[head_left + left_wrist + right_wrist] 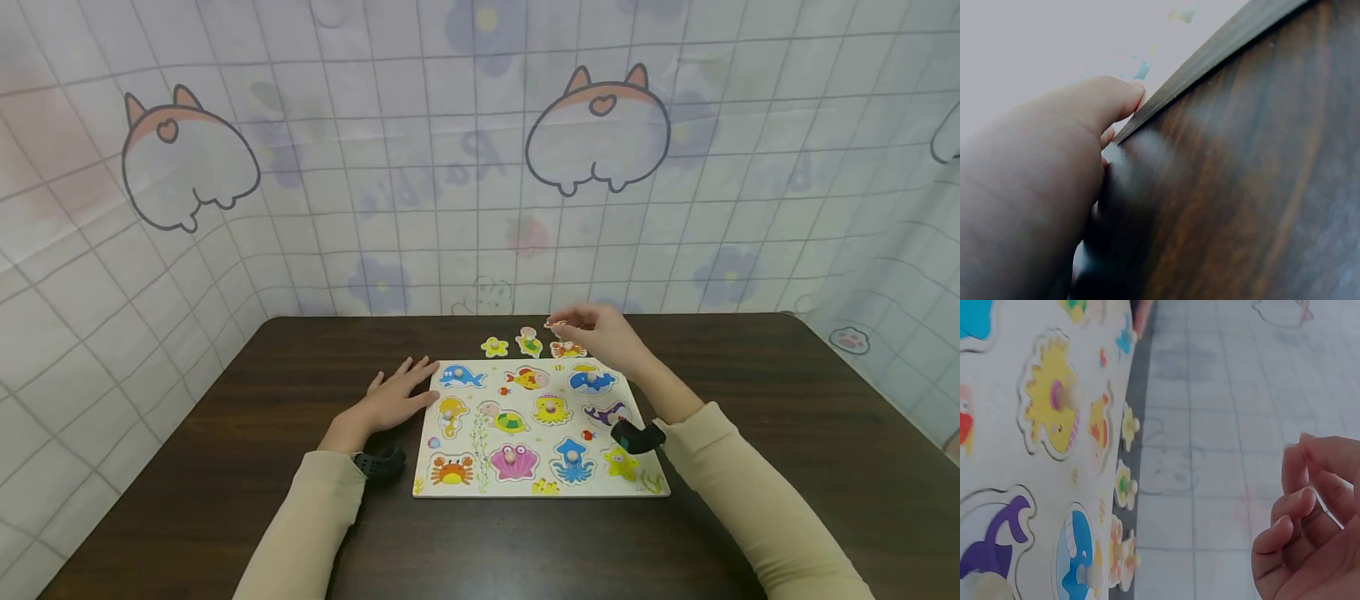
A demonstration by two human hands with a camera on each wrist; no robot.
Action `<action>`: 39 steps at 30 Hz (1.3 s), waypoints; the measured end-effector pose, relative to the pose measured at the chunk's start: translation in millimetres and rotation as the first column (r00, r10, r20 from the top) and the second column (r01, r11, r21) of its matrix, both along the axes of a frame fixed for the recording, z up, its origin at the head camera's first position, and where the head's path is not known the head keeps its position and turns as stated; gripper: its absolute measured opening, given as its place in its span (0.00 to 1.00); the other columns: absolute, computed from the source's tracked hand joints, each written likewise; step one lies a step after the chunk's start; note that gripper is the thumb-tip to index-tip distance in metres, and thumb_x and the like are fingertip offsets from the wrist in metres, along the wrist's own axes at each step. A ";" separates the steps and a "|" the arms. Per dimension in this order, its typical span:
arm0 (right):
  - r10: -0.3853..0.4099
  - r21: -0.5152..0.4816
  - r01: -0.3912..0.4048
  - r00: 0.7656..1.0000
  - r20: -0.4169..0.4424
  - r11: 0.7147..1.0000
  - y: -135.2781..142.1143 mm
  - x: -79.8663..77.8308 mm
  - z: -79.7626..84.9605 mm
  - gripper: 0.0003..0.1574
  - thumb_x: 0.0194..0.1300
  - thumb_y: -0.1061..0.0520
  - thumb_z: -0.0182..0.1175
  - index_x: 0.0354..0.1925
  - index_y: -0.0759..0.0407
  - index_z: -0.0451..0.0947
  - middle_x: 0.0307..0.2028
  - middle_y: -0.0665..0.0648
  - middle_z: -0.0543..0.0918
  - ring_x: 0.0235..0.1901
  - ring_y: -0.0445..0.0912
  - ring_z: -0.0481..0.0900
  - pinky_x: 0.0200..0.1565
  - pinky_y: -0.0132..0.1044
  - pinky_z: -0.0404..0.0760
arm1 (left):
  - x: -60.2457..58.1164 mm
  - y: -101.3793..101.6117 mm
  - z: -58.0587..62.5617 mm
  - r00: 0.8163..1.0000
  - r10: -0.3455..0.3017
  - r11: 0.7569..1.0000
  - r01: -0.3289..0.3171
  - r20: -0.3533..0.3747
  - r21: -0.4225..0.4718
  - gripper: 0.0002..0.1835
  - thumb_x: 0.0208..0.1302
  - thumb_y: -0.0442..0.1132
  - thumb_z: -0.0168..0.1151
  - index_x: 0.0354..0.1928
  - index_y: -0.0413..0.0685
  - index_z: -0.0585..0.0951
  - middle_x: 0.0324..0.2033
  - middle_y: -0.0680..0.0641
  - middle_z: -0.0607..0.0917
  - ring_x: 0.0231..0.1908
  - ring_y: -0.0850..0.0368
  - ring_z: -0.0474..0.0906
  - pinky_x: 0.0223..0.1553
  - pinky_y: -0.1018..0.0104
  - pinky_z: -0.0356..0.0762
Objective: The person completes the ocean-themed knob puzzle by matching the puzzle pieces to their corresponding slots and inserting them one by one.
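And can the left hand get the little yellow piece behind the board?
Probably yes. The left hand rests at the left edge of the board, and nothing seems to block its way to the yellow piece, just beyond the far edge. It would likely need to reach forward and right.

Indoor nook: table (pixel 750 375), cartoon-print backdrop (pixel 442 142)

Ahead of you hangs a white, creased cloth (pixel 450 87) with a grey grid, and it runs along your left and right too. Two whole corgi rumps (pixel 597 142) show on it, among pale purple flowers (pixel 378 286), a pink strawberry (pixel 528 237) and faint lettering (pixel 491 152). Below it you have a dark brown, wood-grained table (pixel 202 467). Soft light leaves a dull sheen on the table's near part.
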State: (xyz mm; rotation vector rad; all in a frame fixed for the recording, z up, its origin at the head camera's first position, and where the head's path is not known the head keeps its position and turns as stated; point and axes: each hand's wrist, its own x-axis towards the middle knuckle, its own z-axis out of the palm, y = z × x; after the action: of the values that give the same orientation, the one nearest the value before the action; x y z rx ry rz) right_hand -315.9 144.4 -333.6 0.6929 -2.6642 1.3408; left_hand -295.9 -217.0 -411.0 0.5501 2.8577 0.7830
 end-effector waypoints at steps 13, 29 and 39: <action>-0.143 -0.071 0.160 0.969 0.202 0.985 10.0 -38.9 -13.7 0.22 0.79 0.53 0.56 0.60 0.68 0.79 0.52 0.71 0.80 0.46 0.63 0.74 0.50 0.52 0.75 | 1.7 -0.3 1.3 1.000 0.004 1.000 -0.004 -0.008 0.002 0.37 0.80 0.55 0.50 0.82 0.48 0.56 0.80 0.40 0.51 0.79 0.38 0.37 0.71 0.29 0.28; -0.205 0.257 0.143 0.950 0.234 0.956 16.8 -60.1 -38.0 0.18 0.73 0.57 0.63 0.55 0.67 0.82 0.46 0.65 0.83 0.42 0.54 0.77 0.46 0.44 0.80 | 1.8 -0.3 -0.2 1.000 0.005 1.000 -0.005 0.002 0.001 0.37 0.80 0.55 0.51 0.82 0.49 0.55 0.80 0.40 0.50 0.79 0.39 0.37 0.72 0.30 0.27; -0.202 0.265 0.127 0.939 0.277 0.956 9.6 -62.0 -42.8 0.19 0.70 0.63 0.64 0.57 0.66 0.82 0.46 0.63 0.81 0.31 0.48 0.71 0.33 0.36 0.73 | -1.1 -0.4 -1.8 1.000 -0.002 1.000 0.002 0.006 -0.004 0.37 0.80 0.56 0.50 0.82 0.50 0.55 0.81 0.41 0.49 0.79 0.39 0.37 0.71 0.30 0.28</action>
State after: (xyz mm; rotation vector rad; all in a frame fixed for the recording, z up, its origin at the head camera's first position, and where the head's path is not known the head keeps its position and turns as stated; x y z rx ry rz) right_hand -377.8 154.0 -376.4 0.2853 -3.0841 1.1693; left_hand -297.0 -217.4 -412.8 0.5487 2.8521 0.7775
